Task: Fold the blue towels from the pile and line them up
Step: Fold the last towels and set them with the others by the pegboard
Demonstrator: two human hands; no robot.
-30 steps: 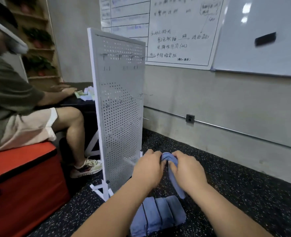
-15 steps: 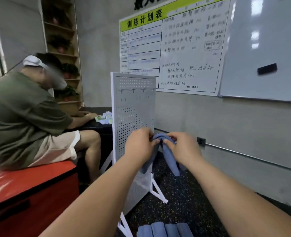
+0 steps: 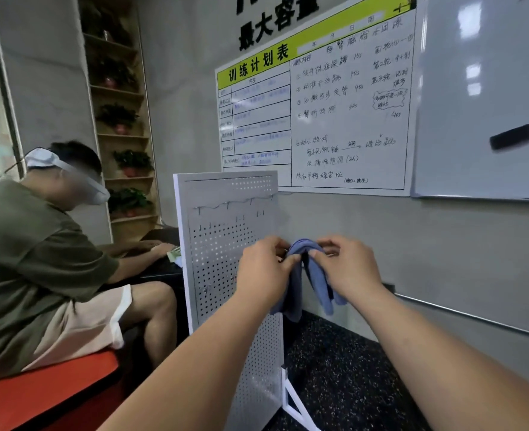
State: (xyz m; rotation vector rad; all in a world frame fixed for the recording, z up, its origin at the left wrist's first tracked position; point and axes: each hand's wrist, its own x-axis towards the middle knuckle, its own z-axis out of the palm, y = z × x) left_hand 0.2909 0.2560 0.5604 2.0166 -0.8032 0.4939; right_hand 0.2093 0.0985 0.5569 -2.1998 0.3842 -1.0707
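Both hands up in front of the white pegboard (image 3: pixel 225 244), holding one blue towel (image 3: pixel 314 275) in the air. Left hand (image 3: pixel 261 269) pinches its top fold from the left, right hand (image 3: pixel 347 269) pinches from the right, thumbs nearly touching. Towel is draped over the fingers, two ends hanging down above the dark speckled floor (image 3: pixel 344 368). Another person (image 3: pixel 39 259) sits left on a red bench (image 3: pixel 48 390).

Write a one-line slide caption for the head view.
Left hand and right hand pinch a blue towel held up before a white pegboard; a person sits nearby.
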